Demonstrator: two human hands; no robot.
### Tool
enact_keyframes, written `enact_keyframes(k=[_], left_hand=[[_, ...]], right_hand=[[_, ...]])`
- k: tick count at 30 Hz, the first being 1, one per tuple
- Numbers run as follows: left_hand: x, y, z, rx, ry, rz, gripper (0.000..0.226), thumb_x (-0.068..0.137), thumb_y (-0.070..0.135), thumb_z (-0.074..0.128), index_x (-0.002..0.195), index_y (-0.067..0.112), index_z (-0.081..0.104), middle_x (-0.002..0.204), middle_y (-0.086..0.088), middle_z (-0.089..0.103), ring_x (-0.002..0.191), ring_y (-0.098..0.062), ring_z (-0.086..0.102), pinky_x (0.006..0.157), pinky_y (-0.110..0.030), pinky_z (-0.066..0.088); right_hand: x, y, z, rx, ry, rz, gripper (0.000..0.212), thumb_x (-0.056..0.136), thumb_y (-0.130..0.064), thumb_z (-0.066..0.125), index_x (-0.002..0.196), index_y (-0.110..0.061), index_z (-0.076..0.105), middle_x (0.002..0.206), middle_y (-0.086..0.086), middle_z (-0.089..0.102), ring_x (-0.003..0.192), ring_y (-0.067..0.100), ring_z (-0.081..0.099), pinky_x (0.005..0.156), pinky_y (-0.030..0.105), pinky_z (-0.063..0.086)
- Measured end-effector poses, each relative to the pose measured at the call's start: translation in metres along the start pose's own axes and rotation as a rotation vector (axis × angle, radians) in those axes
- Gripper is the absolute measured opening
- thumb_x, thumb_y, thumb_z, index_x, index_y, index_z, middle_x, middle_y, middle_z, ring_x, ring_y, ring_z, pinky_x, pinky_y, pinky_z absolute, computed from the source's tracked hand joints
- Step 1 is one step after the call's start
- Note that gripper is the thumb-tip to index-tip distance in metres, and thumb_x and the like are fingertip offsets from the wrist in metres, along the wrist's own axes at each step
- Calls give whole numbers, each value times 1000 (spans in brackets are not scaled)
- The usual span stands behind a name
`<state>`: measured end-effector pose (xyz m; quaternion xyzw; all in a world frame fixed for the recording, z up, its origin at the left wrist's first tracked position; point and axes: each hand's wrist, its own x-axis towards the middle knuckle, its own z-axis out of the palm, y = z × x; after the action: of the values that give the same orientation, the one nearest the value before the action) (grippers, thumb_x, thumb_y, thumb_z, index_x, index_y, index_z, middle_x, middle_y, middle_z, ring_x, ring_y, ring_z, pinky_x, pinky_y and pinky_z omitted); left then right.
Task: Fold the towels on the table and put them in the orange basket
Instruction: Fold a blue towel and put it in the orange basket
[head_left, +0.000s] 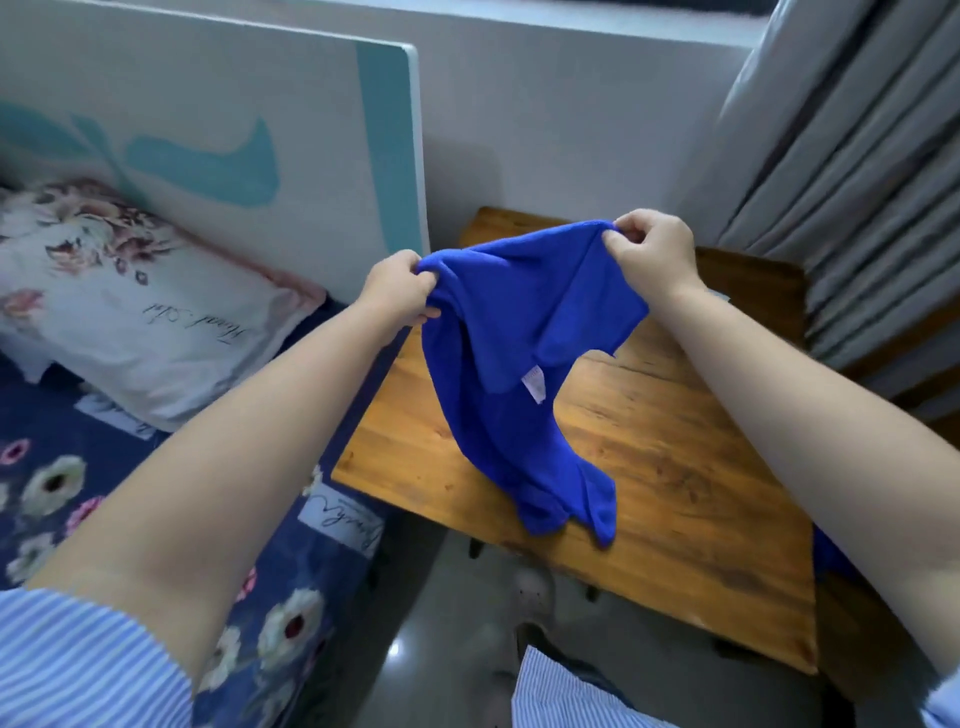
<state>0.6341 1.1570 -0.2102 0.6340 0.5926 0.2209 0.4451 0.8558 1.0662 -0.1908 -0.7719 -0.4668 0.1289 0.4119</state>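
Blue towel (511, 364): microfibre-like cloth, held up above wooden table (649, 441); lower end drooping onto the tabletop close to its near edge, crumpled there.
Towel label: small white tag (534, 389) sewn near mid-cloth; print too small to read.
Left hand (400, 288): closed, pinching the towel's upper left corner, over the table's left edge.
Right hand (652, 249): closed, pinching the upper right corner, higher and farther back than the left.
Table edges: left edge just beside bed (104, 467); far edge near wall; right side near grey curtain (857, 182).
Open room: bare wood right of the towel; narrow strip of grey floor (441, 623) below the near edge.
Second blue cloth (831, 561): sliver showing behind right forearm, at the table's right edge.
Writing: cursive script on pillow (130, 306) and on bedsheet patches, not legible.
Sleeves: blue-and-white stripes.
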Motion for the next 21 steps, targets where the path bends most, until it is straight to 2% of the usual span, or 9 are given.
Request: enact_keyframes(k=[3, 5, 6, 9, 11, 16, 19, 21], left_hand=[[39, 4, 10, 206, 21, 35, 28, 90, 8, 44, 64, 18, 40, 79, -8, 53, 74, -28, 57, 63, -31, 52], [60, 0, 23, 336, -5, 21, 24, 88, 7, 44, 65, 15, 42, 85, -13, 53, 84, -30, 58, 75, -35, 53], [69, -4, 32, 401, -27, 18, 23, 87, 8, 44, 65, 14, 42, 87, -13, 53, 86, -29, 56, 77, -33, 50], [89, -22, 52, 566, -93, 7, 21, 87, 10, 44, 67, 12, 41, 88, -9, 51, 82, -24, 46, 68, -27, 33], [104, -34, 63, 604, -127, -15, 11, 88, 10, 43, 77, 9, 44, 89, -8, 49, 82, -25, 44, 67, -27, 31], [147, -44, 66, 579, -99, 32, 11, 88, 8, 39, 79, 8, 45, 83, -10, 51, 80, -28, 44, 62, -29, 33], [184, -40, 62, 437, -57, 83, 18, 91, 13, 41, 102, 4, 52, 108, -19, 56, 99, -34, 51, 77, -31, 36], [197, -46, 62, 329, -77, 93, 35, 91, 15, 45, 124, 3, 44, 124, -19, 50, 113, -33, 48, 88, -30, 37]], right_hand=[[35, 19, 7, -23, 11, 45, 21, 87, -13, 53, 97, 0, 66, 85, 11, 62, 88, 24, 56, 76, 25, 41], [51, 39, 15, -84, 14, 68, 21, 87, -13, 54, 97, 0, 67, 95, 17, 68, 96, 28, 59, 77, 25, 39], [57, 50, 21, -120, 5, 77, 21, 87, -13, 54, 96, 0, 67, 99, 17, 68, 97, 29, 59, 76, 25, 37], [63, 82, 42, -204, -82, 136, 21, 88, -13, 51, 97, -2, 67, 101, 16, 68, 96, 27, 59, 70, 23, 35], [64, 100, 58, -276, -135, 180, 22, 89, -14, 50, 98, -3, 66, 102, 15, 67, 96, 27, 58, 73, 27, 39], [89, 105, 84, -367, -145, 122, 22, 90, -11, 48, 98, -1, 66, 101, 16, 67, 99, 30, 57, 85, 36, 44], [119, 93, 96, -303, -14, 128, 27, 90, -9, 46, 109, -2, 63, 112, 16, 64, 110, 31, 54, 95, 37, 40], [120, 89, 108, -320, 21, 133, 34, 89, -8, 46, 122, -4, 55, 126, 14, 56, 124, 29, 44, 106, 41, 32]])
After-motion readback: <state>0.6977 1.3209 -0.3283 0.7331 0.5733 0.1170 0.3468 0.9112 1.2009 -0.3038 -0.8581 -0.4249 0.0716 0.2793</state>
